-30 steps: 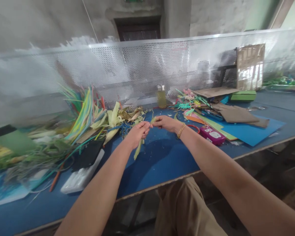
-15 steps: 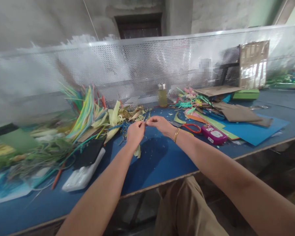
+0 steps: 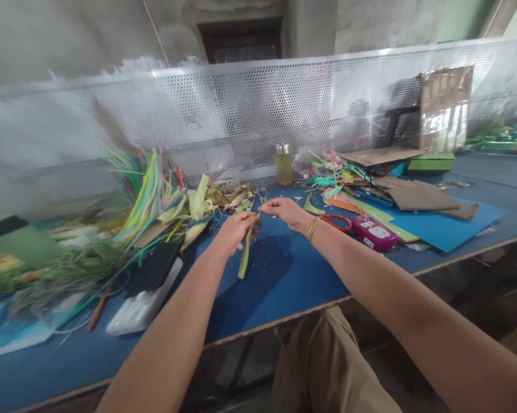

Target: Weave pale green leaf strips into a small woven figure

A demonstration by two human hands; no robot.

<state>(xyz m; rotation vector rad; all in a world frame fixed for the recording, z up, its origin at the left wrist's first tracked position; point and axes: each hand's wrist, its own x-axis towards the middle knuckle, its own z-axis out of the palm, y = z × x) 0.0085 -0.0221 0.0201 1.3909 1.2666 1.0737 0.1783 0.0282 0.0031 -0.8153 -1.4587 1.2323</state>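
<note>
Over the blue tabletop [image 3: 275,275] my two hands meet, fingertips almost touching. My left hand [image 3: 237,230] is closed on a pale green strip of husk [image 3: 245,258], whose long end hangs below the fingers. My right hand [image 3: 287,212], with a gold bracelet at the wrist, pinches at the top of the strip; whatever lies between its fingertips is too small to make out. Behind the left hand lies a heap of dried husks [image 3: 198,201] with blue thread [image 3: 217,221] beside it. Red-handled scissors [image 3: 338,222] rest beyond the right wrist.
Right of my hands are a purple device [image 3: 374,233], blue paper [image 3: 450,229] and brown card [image 3: 424,201]. A bottle [image 3: 283,165] stands at the back before a perforated metal screen [image 3: 249,115]. At left are coloured stems [image 3: 146,195], a black phone-like slab [image 3: 155,269] and a white block [image 3: 142,310].
My left hand has turned, and more of the husk strip now shows hanging below it. My right hand has drawn slightly right, leaving a small gap between the fingertips.
</note>
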